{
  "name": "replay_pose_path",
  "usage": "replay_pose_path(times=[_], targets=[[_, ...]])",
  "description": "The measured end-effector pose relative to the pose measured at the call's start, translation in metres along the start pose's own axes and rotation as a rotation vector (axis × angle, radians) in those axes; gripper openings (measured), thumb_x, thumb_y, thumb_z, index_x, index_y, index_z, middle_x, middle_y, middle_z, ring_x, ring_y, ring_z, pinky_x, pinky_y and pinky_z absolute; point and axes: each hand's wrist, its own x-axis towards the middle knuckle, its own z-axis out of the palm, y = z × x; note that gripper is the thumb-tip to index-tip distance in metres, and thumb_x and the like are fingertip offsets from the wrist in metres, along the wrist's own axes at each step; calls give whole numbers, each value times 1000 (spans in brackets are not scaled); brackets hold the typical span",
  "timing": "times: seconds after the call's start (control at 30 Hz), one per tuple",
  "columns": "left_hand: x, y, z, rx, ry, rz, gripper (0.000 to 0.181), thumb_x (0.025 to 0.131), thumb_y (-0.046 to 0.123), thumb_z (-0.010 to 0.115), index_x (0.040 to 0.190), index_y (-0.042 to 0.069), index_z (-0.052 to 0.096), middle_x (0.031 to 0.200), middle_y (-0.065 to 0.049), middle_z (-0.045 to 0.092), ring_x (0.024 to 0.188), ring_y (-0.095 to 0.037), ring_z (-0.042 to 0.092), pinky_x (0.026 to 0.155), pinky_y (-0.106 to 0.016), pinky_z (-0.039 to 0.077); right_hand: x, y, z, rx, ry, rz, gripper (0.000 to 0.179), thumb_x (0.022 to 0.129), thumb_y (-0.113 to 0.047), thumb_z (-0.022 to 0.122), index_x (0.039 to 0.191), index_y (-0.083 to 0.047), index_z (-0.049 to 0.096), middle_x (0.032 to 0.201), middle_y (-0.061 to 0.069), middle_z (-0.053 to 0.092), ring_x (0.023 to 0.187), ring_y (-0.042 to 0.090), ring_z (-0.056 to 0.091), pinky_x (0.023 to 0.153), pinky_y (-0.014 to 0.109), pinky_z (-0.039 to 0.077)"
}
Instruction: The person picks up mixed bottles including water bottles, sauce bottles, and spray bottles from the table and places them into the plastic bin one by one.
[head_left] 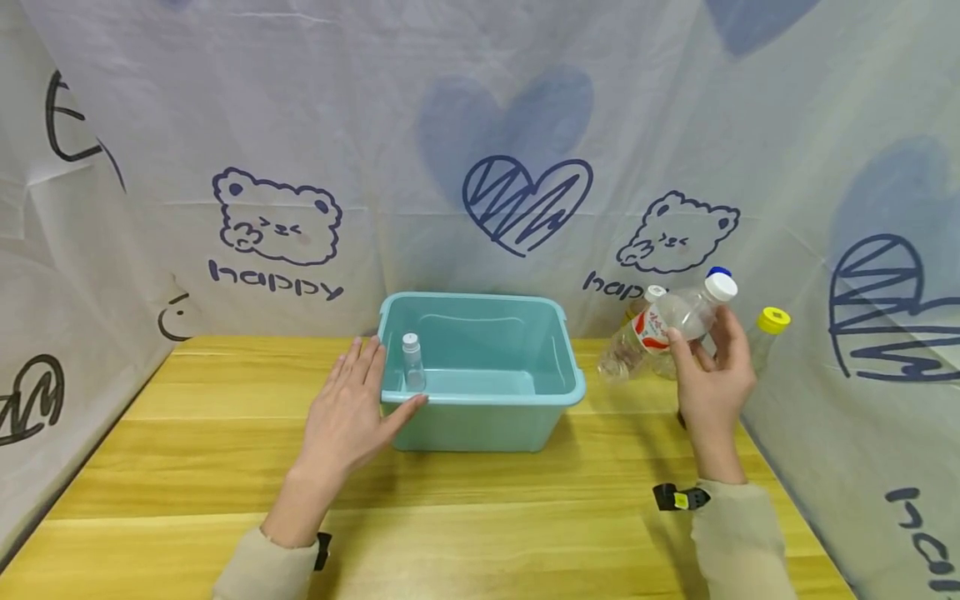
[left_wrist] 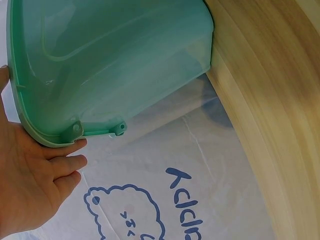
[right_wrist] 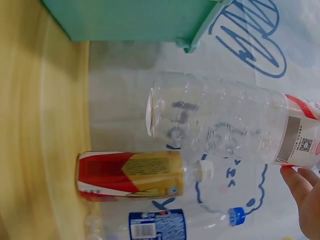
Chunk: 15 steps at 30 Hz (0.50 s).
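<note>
left hand (head_left: 347, 417): fingers straight, thumb out, on the teal bin (head_left: 480, 427)'s left rim, prolly so it won't slide | right hand (head_left: 716, 375): pinching a clear bottle (head_left: 654, 329) near its label, tilted off the tabletop (head_left: 487, 525), right of bin, guessing for base clearance

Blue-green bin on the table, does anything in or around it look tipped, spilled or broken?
Nothing stands out: the bin sits flat on the table, a small bottle stands inside, and no spill or crack shows. The tilted bottle is simply held by the right hand.
</note>
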Motion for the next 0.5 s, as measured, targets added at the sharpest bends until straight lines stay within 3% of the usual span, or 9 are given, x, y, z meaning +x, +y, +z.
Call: replay_pose_path(times=[0.5], targets=[[-1,0,0,1,3,-2,98,98,67,56,157,-8,35,165,-25,32,155,-42,26,129,-51,22,17,-27,11,94,27,19,64,90,-4,80,149,-8,54,149,4,58,136,21,57,102,29,56]])
